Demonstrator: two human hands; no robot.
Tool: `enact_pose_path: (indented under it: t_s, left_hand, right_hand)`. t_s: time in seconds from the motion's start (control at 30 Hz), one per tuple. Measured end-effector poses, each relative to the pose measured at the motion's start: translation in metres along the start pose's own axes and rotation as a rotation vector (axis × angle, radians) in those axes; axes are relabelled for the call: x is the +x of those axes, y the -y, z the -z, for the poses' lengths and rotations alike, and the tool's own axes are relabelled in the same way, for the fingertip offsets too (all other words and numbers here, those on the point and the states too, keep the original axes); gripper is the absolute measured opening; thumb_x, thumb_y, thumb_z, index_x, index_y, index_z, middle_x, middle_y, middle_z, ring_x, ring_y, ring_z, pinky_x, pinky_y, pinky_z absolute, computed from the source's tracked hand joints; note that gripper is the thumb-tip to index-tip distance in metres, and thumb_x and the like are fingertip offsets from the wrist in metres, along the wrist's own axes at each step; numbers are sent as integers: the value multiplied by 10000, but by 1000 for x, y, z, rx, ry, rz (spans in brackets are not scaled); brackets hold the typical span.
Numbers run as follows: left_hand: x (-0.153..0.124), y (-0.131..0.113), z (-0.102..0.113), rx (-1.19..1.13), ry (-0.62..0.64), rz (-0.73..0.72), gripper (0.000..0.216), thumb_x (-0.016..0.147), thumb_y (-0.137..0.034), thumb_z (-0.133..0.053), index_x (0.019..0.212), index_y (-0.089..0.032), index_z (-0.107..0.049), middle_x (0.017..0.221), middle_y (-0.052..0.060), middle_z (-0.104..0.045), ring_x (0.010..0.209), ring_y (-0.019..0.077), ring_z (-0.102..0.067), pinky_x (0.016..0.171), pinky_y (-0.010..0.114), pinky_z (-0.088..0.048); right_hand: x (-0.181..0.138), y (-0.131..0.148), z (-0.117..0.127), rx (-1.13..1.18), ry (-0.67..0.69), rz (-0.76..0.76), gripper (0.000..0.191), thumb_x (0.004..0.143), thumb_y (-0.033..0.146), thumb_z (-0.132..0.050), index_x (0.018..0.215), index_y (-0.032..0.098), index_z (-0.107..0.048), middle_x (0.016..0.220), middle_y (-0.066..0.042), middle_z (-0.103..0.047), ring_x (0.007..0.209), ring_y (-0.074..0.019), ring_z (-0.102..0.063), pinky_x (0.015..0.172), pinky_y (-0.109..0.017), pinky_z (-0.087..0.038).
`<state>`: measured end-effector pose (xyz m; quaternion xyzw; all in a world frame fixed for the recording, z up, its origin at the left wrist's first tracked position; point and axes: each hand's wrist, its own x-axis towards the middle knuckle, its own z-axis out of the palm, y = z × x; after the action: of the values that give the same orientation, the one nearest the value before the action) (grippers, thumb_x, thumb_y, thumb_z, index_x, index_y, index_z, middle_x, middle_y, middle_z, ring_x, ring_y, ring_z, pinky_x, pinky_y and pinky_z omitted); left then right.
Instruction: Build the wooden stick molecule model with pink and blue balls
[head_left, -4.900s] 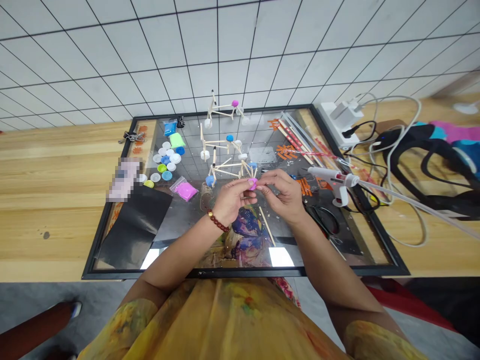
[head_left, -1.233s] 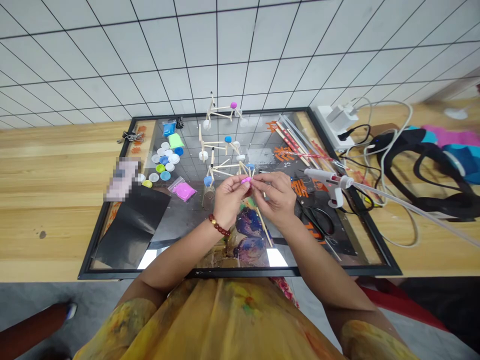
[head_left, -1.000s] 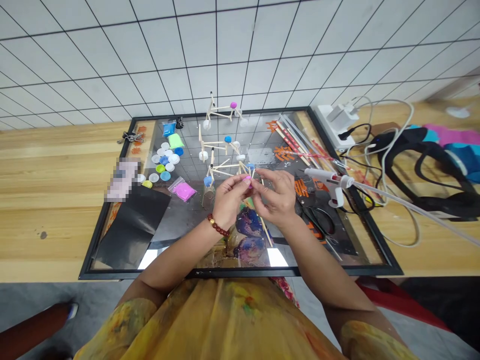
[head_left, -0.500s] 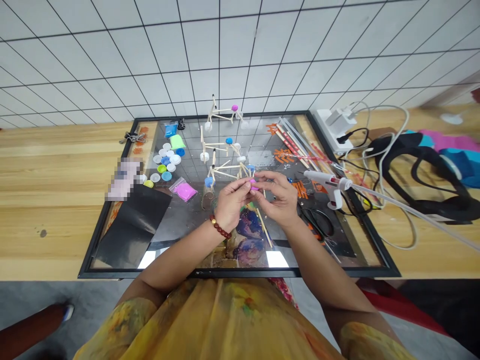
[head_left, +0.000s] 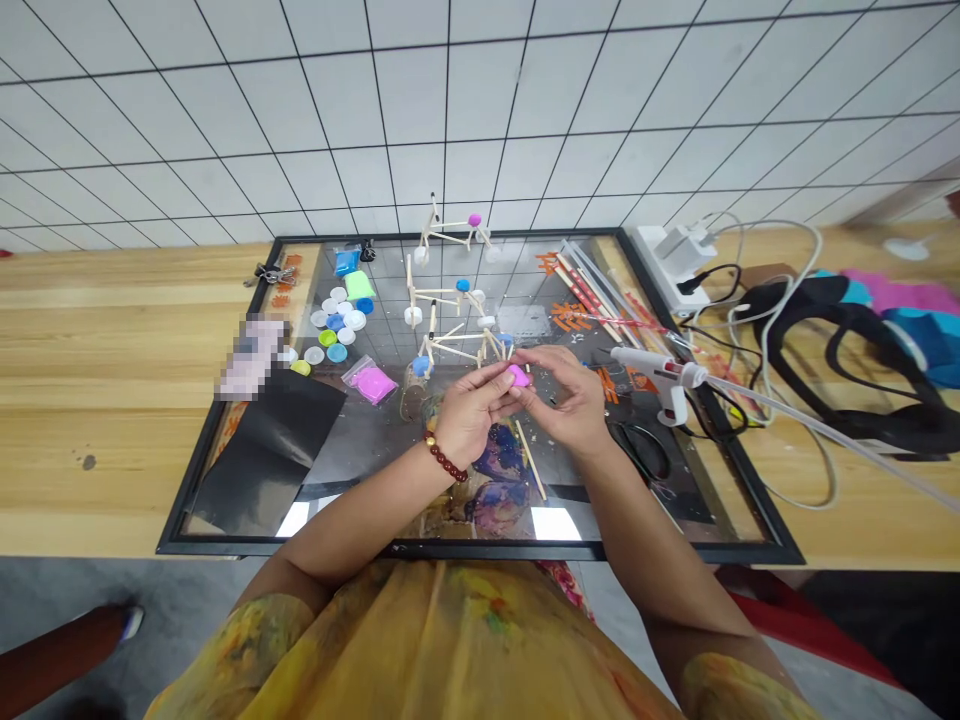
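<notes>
Pink clay [head_left: 519, 376] sits at the fingertips: the left hand [head_left: 469, 408] pinches its left side; the right hand [head_left: 574, 402] curls round its right, whether pressing unclear. Just beyond, a stick frame [head_left: 456, 351] stands mid-panel; a glue gun [head_left: 660, 366] lies near the glass panel's [head_left: 352, 455] right edge.

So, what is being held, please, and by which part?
The left hand pinches a pink clay-like lump by its left side; the right hand may touch it too.
</notes>
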<state>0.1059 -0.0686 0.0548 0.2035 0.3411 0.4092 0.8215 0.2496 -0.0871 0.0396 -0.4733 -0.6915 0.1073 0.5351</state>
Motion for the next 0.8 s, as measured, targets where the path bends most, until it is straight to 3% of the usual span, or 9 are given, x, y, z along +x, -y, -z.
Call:
enact_pose_path:
  t_s: [0.23, 0.43, 0.8]
  left_hand:
    - [1, 1, 1, 0, -16, -23, 271, 633, -232, -837, 858, -140, -718, 774, 72, -754, 740, 181, -726, 820, 335, -548]
    - [-3, -1, 0, 8, 34, -2, 283, 667, -330, -817, 862, -146, -725, 837, 83, -761, 772, 186, -723, 805, 319, -546]
    - [-1, -4, 1, -42, -25, 39, 204, 718, -203, -768, 902, -142, -704, 779, 39, -740, 704, 141, -694, 800, 323, -543]
  right_hand:
    - [4, 4, 2, 7, 85, -18, 273, 799, 257, -688, 1071, 241, -708, 1084, -93, -699, 1024, -234, -663, 916, -436, -537]
    - [4, 3, 5, 47, 46, 5, 229, 778, 217, -713, 1004, 256, -722, 1039, -67, -713, 964, -220, -679, 882, -411, -547]
    - [3, 4, 3, -21, 21, 6, 202, 807, 255, -698, 1006, 263, -728, 1040, -69, -716, 967, -217, -681, 884, -400, -545]
